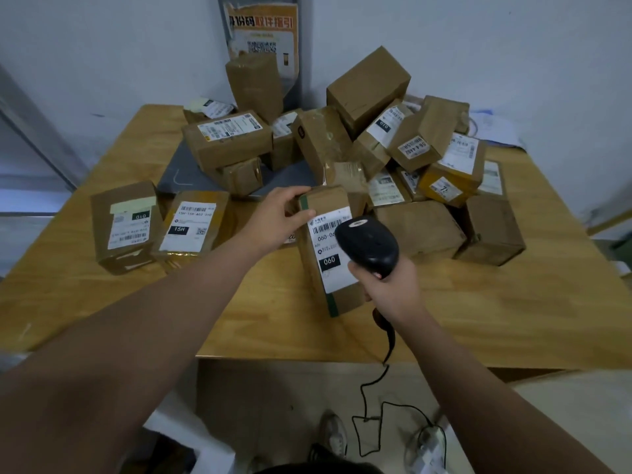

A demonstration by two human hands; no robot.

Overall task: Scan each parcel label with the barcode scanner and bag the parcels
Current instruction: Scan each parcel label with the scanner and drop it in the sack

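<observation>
Midway along the table (513, 302), near its front edge, the left hand (285, 215) grasps the top end of a tilted parcel (326, 200), while the right hand (388, 289) clenches the scanner (367, 246) just over its label (333, 278), with more parcels (342, 138) heaped toward the far edge.

parcel (328, 248): brown, tilted, label up (060) | scanner (367, 246): black, over label

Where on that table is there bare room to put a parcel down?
The table is bare along its near edge: right of the right hand, and front-left before the 010 parcel. The back is crowded with the parcel pile.
</observation>
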